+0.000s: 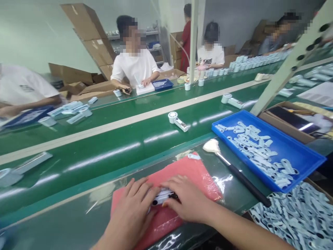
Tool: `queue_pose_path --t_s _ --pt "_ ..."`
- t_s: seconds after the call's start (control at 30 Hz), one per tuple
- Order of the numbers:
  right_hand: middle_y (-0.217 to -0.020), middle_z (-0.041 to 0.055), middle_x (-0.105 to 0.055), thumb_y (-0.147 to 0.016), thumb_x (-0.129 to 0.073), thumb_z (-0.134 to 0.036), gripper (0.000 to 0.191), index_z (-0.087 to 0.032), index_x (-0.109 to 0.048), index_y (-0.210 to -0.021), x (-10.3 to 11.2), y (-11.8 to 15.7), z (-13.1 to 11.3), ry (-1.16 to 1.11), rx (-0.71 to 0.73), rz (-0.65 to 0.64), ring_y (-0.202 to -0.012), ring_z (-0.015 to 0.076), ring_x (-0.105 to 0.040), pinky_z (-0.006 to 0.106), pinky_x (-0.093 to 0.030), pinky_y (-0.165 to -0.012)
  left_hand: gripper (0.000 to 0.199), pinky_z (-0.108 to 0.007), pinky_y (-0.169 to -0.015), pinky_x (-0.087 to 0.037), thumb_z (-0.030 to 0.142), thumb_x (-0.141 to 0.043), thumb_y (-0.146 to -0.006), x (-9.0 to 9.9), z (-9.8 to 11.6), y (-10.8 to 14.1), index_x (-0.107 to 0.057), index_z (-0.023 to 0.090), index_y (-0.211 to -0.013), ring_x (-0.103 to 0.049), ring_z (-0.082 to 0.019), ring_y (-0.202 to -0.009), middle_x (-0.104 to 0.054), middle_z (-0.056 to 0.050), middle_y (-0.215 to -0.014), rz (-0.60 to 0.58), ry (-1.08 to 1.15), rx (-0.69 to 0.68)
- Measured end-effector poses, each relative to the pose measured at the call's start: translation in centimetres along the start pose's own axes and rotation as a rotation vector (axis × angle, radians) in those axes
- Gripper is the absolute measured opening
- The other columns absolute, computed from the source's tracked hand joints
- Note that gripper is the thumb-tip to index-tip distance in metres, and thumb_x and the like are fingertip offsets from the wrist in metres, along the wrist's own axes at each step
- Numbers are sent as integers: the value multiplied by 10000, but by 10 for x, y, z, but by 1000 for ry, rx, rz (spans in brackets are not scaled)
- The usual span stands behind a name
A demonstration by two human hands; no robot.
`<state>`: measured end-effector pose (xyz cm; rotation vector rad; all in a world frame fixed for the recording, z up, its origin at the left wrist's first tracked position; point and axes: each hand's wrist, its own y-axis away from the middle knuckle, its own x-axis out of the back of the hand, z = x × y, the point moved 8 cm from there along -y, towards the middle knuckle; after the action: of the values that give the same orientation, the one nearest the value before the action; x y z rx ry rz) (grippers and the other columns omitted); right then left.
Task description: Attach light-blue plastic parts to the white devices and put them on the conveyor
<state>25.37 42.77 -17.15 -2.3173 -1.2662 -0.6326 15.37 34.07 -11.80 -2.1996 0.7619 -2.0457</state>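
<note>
At a factory assembly line, a worker's left hand (134, 208) and right hand (188, 201) press down together on a small white-and-black device (162, 197) lying on a pink foam mat (192, 172) at the near edge of the green bench (78, 215). The fingers of both hands are closed over the device from either side, so that only its middle shows between them; the grip of each hand is clamped on it.

Just beyond the mat, a small pale-blue part (194, 156) lies at its far corner. To the right, a brush with a pale head and a black handle (235, 170) rests slantwise on the bench, next to a blue tray (299, 152) holding a scatter of the same pale-blue parts. A heap of similar parts (296, 215) fills a box at the lower right.

On the green conveyor belt (109, 149) behind the mat, a white handheld unit with a round head (177, 121) lies alone; another like it (231, 100) sits farther along. Across the belt, a person in a white T-shirt (134, 67) is seated with both hands at a white block, a dark blue tray (162, 84) beside them. Other people sit farther down the line, with stacked cardboard boxes (91, 34) behind.
</note>
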Motion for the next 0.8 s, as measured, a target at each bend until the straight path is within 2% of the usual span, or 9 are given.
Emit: queue_pose_path --t_s 0.1,0.17,0.27,0.33,0.4,0.5,0.63,0.73,0.8 --pt "-1344 23 -572 -952 -632 -279 383 -199 -621 -1326 42 2 19 28 -25 223 -1263 190 -486 365 -378 -1116 179 -363 -832 -437 112 -472 -875 -5 -19 -18 -600 167 -988 -547 -183 -831 -626 -33 -900 -23 -8 -86" --pt "-1310 60 -567 -969 -578 -238 332 -174 -631 -1290 70 4 38 162 -127 372 -1237 216 -485 414 -384 -1097 194 -363 -787 -446 81 -435 -880 -16 -45 -46 -606 170 -889 -535 -183 -756 -609 -33 -836 -94 8 -95" --pt "-1306 108 -540 -962 -563 -174 358 -148 -617 -1315 88 1 63 333 -309 392 -1220 273 -466 485 -392 -1065 288 -501 -1009 -458 60 -419 -886 -38 -99 -106 -670 171 -977 -588 -274 -1078 -649 -78 -1043 -236 -92 -1" --pt "-1292 113 -544 -975 -540 -150 340 -164 -629 -1303 87 -5 71 414 -380 328 -1200 295 -464 505 -396 -1038 353 -559 -1169 -363 57 -383 -919 -51 -136 -148 -696 143 -1059 -467 -343 -1368 -619 -137 -1230 -268 -207 83" --pt "-1246 104 -567 -997 -505 -147 285 -194 -663 -1229 84 -9 72 482 -426 288 -1155 300 -476 511 -400 -994 425 -579 -1214 -312 39 -332 -927 -65 -166 -182 -727 99 -1071 -365 -395 -1470 -556 -207 -1357 -255 -260 148" --pt "-1172 85 -596 -1006 -496 -182 240 -239 -684 -1143 82 -13 67 505 -420 294 -1086 292 -491 520 -388 -946 560 -561 -1166 -402 16 -312 -915 -94 -191 -206 -712 161 -1280 -367 -416 -1480 -432 -226 -1517 -271 -212 213" --pt "-1066 43 -636 -990 -490 -232 251 -307 -683 -1132 61 -18 62 422 -176 294 -993 262 -537 464 -426 -873 647 -477 -1211 -410 82 -354 -952 -114 -199 -177 -454 303 -1552 -266 -334 -1553 -259 -129 -1651 -307 -138 230" --pt "-1023 -20 -696 -959 -545 -192 283 -305 -664 -1189 26 -12 68 522 95 251 -903 206 -646 357 -518 -836 621 -496 -1266 -330 156 -381 -980 -100 -219 -113 -407 341 -1572 -189 -311 -1581 -198 -78 -1679 -352 -158 280" --pt "-1078 -33 -719 -933 -620 -184 359 -300 -651 -1272 6 -7 77 603 225 249 -906 172 -704 259 -564 -771 619 -493 -1274 -315 178 -408 -983 -84 -255 -53 -398 368 -1571 -174 -297 -1587 -201 -58 -1681 -427 -194 397"
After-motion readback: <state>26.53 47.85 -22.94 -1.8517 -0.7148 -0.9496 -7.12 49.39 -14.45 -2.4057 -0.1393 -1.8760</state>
